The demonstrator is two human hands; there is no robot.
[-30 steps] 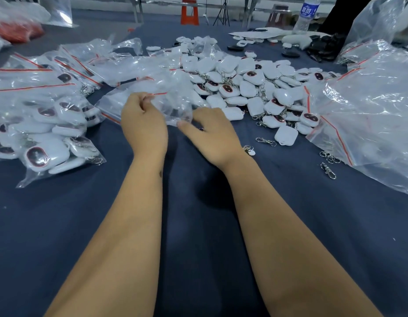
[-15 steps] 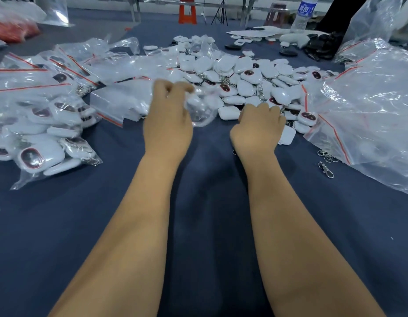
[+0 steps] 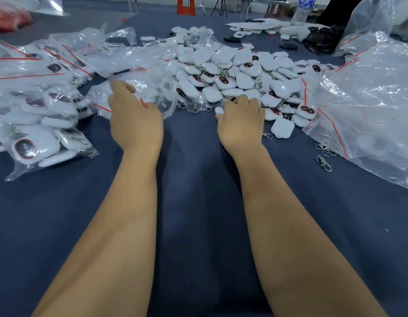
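while left hand [image 3: 135,124] grips bag [image 3: 150,88] — right hand [image 3: 240,124] pinches keychain [image 3: 219,110].

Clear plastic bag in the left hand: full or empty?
Looks empty: the clear red-striped plastic bag lies limp and crumpled in the left hand; cannot tell for sure.

A bag [image 3: 150,92] lies under your left fingers [image 3: 120,87], filled bags [image 3: 38,124] left of them, the keychain pile [image 3: 232,72] beyond your right fingers [image 3: 244,102].
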